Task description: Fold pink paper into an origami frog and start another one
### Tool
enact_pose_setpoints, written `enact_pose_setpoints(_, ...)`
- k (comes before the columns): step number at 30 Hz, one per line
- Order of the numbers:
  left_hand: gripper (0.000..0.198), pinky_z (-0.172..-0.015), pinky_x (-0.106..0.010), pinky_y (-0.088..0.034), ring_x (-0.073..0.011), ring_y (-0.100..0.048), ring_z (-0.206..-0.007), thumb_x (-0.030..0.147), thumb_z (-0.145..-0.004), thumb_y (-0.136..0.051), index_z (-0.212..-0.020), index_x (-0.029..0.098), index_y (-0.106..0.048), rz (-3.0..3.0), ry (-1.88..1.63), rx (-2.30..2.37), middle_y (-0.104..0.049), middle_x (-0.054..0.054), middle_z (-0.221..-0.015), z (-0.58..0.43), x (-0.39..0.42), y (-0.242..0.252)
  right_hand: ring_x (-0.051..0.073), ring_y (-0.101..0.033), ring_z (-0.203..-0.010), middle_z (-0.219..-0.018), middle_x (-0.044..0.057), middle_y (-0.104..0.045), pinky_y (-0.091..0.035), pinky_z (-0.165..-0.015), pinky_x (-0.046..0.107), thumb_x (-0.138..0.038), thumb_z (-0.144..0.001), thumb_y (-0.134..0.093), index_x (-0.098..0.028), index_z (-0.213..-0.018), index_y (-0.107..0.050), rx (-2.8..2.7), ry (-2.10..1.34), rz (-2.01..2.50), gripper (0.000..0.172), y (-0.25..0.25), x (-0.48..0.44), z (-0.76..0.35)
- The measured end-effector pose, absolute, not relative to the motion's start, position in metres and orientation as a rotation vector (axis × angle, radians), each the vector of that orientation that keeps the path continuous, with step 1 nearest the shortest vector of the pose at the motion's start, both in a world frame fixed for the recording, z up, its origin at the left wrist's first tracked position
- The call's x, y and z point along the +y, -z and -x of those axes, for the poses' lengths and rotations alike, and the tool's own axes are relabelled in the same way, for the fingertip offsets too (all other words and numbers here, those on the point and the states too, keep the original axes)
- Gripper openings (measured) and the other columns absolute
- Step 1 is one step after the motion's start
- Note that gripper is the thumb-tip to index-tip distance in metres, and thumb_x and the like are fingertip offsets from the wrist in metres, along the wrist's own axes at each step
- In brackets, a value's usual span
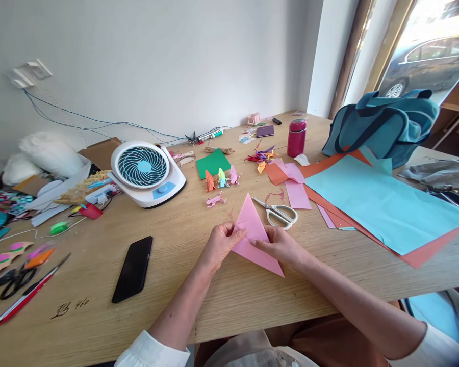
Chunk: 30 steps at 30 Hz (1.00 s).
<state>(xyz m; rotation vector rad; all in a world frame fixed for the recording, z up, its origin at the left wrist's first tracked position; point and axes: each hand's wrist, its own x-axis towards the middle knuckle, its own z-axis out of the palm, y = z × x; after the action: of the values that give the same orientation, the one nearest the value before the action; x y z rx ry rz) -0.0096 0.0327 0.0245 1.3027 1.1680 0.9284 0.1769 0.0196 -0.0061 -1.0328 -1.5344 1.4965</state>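
Note:
A pink paper triangle (251,223) is held between both hands above the table's front part, one point toward the wall. My left hand (222,243) pinches its left edge, thumb on top. On the right side, my right hand (282,245) grips the same sheet, its thumb lying on the paper. Just beyond the right hand lie white-handled scissors (281,216). Small folded paper figures in orange (209,180), green (222,177) and pink (234,175) stand behind the sheet, near a green square (213,162).
A black phone (132,268) lies at the left, with a white fan (147,173) behind it. Large blue sheets (382,204) over orange ones cover the right side. A red bottle (297,138) and a teal bag (382,125) stand farther back. A red knife (28,294) lies far left.

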Motion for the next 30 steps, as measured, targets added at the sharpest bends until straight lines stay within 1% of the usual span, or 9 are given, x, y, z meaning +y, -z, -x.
enact_pose_setpoints(4, 0.040, -0.056, -0.021, -0.034, -0.0091, -0.044, -0.058, 0.050, -0.068, -0.079, -0.066, 0.013, -0.061, -1.379, -0.869, 1.145, -0.052, 0.004, -0.061, 0.005, 0.030, -0.019, 0.018, -0.064, -0.071, -0.088, 0.005, -0.073, -0.046, -0.058, 0.025, -0.045, -0.082, -0.068, -0.015, -0.098, -0.068, -1.479, -1.487, 1.109, 0.034, 0.009, 0.020, -0.177)
enact_pose_setpoints(8, 0.041, -0.055, -0.020, -0.031, -0.0085, -0.041, -0.057, 0.050, -0.068, -0.078, -0.060, 0.014, -0.059, -1.458, -0.922, 1.218, -0.049, 0.004, -0.059, 0.006, 0.030, -0.019, 0.018, -0.065, -0.069, -0.085, 0.006, -0.073, -0.048, -0.057, 0.026, -0.043, -0.082, -0.068, -0.015, -0.096, -0.068, -1.499, -1.469, 1.126, 0.031, 0.008, 0.020, -0.175)
enact_pose_setpoints(11, 0.040, -0.055, -0.021, -0.034, -0.0091, -0.044, -0.058, 0.049, -0.066, -0.079, -0.062, 0.014, -0.061, -1.415, -0.972, 1.252, -0.053, 0.003, -0.060, 0.008, 0.030, -0.020, 0.018, -0.063, -0.067, -0.082, 0.006, -0.072, -0.046, -0.054, 0.026, -0.042, -0.081, -0.068, -0.014, -0.094, -0.067, -1.526, -1.438, 1.154, 0.031, 0.005, 0.019, -0.175)
enact_pose_setpoints(14, 0.040, -0.055, -0.021, -0.033, -0.0092, -0.044, -0.057, 0.052, -0.070, -0.075, -0.066, 0.013, -0.064, -1.374, -0.969, 1.247, -0.055, 0.002, -0.061, 0.008, 0.030, -0.019, 0.017, -0.060, -0.064, -0.079, 0.006, -0.070, -0.043, -0.052, 0.025, -0.043, -0.081, -0.067, -0.014, -0.088, -0.066, -1.566, -1.411, 1.204, 0.030, 0.004, 0.019, -0.176)
enact_pose_setpoints(19, 0.042, -0.053, -0.021, -0.030, -0.0088, -0.041, -0.055, 0.054, -0.077, -0.067, -0.066, 0.014, -0.061, -1.479, -0.965, 1.251, -0.050, 0.003, -0.058, 0.011, 0.032, -0.014, 0.017, -0.058, -0.067, -0.080, 0.005, -0.067, -0.042, -0.053, 0.026, -0.046, -0.082, -0.065, -0.015, -0.088, -0.064, -1.615, -1.338, 1.229, 0.032, 0.005, 0.019, -0.176)
enact_pose_setpoints(22, 0.041, -0.054, -0.022, -0.032, -0.0099, -0.044, -0.056, 0.052, -0.083, -0.058, -0.067, 0.014, -0.060, -1.680, -0.899, 1.318, -0.051, 0.003, -0.060, 0.016, 0.035, -0.011, 0.017, -0.059, -0.074, -0.090, 0.005, -0.066, -0.047, -0.059, 0.028, -0.044, -0.086, -0.061, -0.017, -0.106, -0.058, -1.567, -1.180, 1.158, 0.034, 0.006, 0.018, -0.177)
enact_pose_setpoints(24, 0.039, -0.054, -0.022, -0.032, -0.0105, -0.045, -0.056, 0.049, -0.084, -0.056, -0.064, 0.015, -0.060, -1.767, -0.841, 1.354, -0.052, 0.003, -0.059, 0.020, 0.037, -0.009, 0.018, -0.060, -0.078, -0.097, 0.006, -0.063, -0.049, -0.064, 0.030, -0.039, -0.089, -0.058, -0.019, -0.114, -0.054, -1.570, -0.954, 1.156, 0.033, 0.006, 0.016, -0.179)
enact_pose_setpoints(28, 0.030, -0.056, -0.024, -0.032, -0.0120, -0.047, -0.056, 0.036, -0.085, -0.057, -0.063, 0.016, -0.063, -1.875, -0.765, 1.428, -0.056, 0.002, -0.058, 0.024, 0.037, -0.005, 0.020, -0.058, -0.087, -0.098, 0.008, -0.059, -0.048, -0.076, 0.036, -0.022, -0.094, -0.049, -0.020, -0.108, -0.059, -1.843, -0.438, 1.115, 0.017, 0.005, 0.011, -0.181)
enact_pose_setpoints(30, 0.025, -0.059, -0.026, -0.033, -0.0132, -0.049, -0.059, 0.030, -0.085, -0.058, -0.064, 0.017, -0.062, -1.950, -0.749, 1.473, -0.058, 0.001, -0.062, 0.023, 0.036, -0.003, 0.020, -0.057, -0.087, -0.096, 0.008, -0.058, -0.048, -0.077, 0.036, -0.016, -0.096, -0.044, -0.020, -0.107, -0.062, -2.024, -0.391, 1.021, 0.022, 0.004, 0.009, -0.181)
